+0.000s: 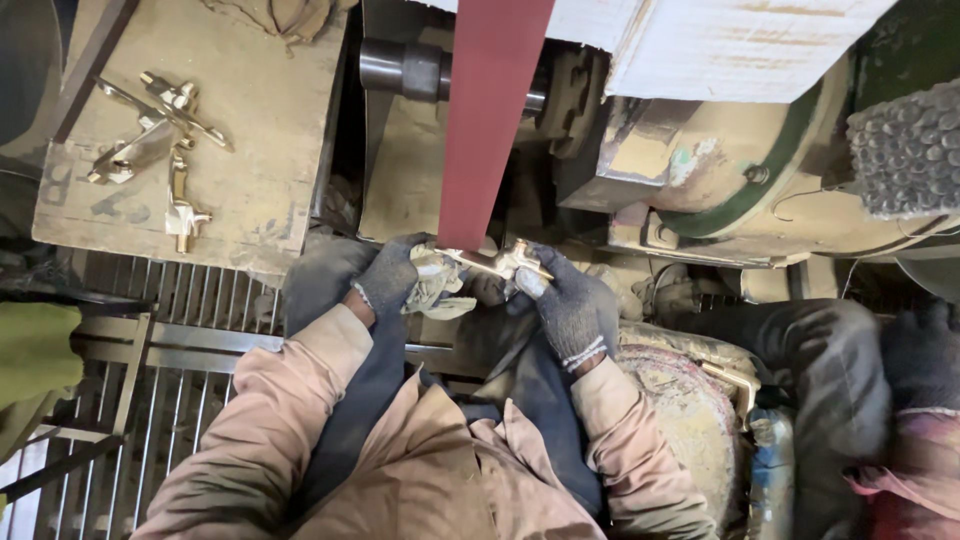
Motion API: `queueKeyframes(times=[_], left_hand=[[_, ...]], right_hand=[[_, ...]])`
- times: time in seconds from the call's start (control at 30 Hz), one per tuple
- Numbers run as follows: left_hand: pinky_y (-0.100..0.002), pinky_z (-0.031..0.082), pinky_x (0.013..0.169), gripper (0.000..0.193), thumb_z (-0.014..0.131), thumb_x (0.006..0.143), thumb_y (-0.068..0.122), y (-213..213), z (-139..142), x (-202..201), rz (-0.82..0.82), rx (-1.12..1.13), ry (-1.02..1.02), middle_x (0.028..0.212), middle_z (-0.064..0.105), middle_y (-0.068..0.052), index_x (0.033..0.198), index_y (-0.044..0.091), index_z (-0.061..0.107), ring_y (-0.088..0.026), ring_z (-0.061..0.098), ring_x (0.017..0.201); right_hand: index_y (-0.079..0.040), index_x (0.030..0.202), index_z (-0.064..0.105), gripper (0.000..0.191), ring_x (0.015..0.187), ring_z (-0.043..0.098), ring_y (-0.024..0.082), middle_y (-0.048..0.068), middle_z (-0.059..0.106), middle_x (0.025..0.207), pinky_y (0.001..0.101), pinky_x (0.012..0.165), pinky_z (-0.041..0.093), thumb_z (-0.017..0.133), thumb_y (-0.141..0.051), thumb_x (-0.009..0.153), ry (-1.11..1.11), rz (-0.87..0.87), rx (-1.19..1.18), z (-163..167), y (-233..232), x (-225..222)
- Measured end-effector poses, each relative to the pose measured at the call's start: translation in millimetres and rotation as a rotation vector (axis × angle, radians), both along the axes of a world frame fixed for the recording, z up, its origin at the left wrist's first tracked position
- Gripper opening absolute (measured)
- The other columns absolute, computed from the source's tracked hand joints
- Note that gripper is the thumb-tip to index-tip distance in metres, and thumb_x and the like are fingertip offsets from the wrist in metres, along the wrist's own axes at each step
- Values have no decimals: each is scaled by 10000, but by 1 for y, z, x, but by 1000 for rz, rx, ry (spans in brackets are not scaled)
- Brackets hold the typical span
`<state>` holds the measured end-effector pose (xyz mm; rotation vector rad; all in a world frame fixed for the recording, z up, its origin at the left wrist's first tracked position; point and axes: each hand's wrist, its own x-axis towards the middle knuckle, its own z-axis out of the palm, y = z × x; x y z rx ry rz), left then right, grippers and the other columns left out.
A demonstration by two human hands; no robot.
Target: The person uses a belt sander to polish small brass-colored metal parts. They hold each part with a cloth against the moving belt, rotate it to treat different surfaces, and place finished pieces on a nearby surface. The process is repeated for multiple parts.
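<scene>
Both my hands wear dark grey knit gloves. My left hand point(390, 277) grips a crumpled pale rag point(435, 288) wrapped round one end of a brass tap fitting point(497, 263). My right hand point(566, 298) holds the other end of the same fitting. The fitting lies against the lower end of a red sanding belt point(490, 120), which runs up to a steel roller point(405, 68). My sleeves are tan.
Several more brass fittings point(160, 130) lie on a dusty wooden board point(250, 110) at upper left. The belt machine's body point(720, 170) fills the upper right. A metal grate point(180, 330) lies below left. Another person's gloved hand point(920, 350) is at the right edge.
</scene>
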<state>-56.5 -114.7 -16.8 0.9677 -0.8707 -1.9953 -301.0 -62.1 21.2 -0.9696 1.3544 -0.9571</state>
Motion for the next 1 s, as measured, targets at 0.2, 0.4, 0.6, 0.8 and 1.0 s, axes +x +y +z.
queueKeyframes(times=[0.2, 0.4, 0.6, 0.8, 1.0], left_hand=[[-340, 630, 779, 296, 693, 941, 87, 3, 2, 6, -16, 24, 35, 1035, 749, -151, 1199, -53, 666, -221, 750, 890], [-323, 627, 816, 317, 681, 915, 7, 26, 11, 13, -113, -118, -20, 1026, 743, -120, 1227, -45, 660, -201, 747, 921], [-296, 606, 827, 339, 643, 888, -78, 40, 28, 24, -11, -296, -181, 1028, 733, -97, 1223, -27, 656, -147, 707, 920], [-314, 624, 713, 224, 655, 942, -71, 28, 32, 21, 163, -259, -165, 961, 732, -97, 1160, -45, 696, -151, 705, 821], [-298, 653, 723, 146, 682, 882, -40, 12, 33, 9, 180, -270, -309, 951, 749, -77, 1025, -10, 677, -135, 738, 846]], right_hand=[[42, 1275, 644, 352, 656, 701, 159, 121, 756, 922, 268, 591, 574, 675, -99, 954, -23, -16, 8, 0, 2, 4], [64, 1262, 651, 305, 788, 710, 138, 98, 753, 966, 248, 694, 571, 655, -59, 983, -2, 74, -174, 3, 26, -8], [27, 1230, 654, 298, 646, 637, 145, 95, 710, 830, 259, 572, 514, 613, -143, 989, -263, 71, 50, -6, 10, 0], [20, 1042, 621, 256, 601, 628, 221, 106, 627, 701, 346, 546, 545, 625, -231, 992, -557, 31, 257, -7, -25, 30], [-17, 1023, 601, 214, 585, 580, 243, 102, 598, 697, 437, 591, 559, 622, -220, 958, -685, -122, 395, -8, -42, 38]])
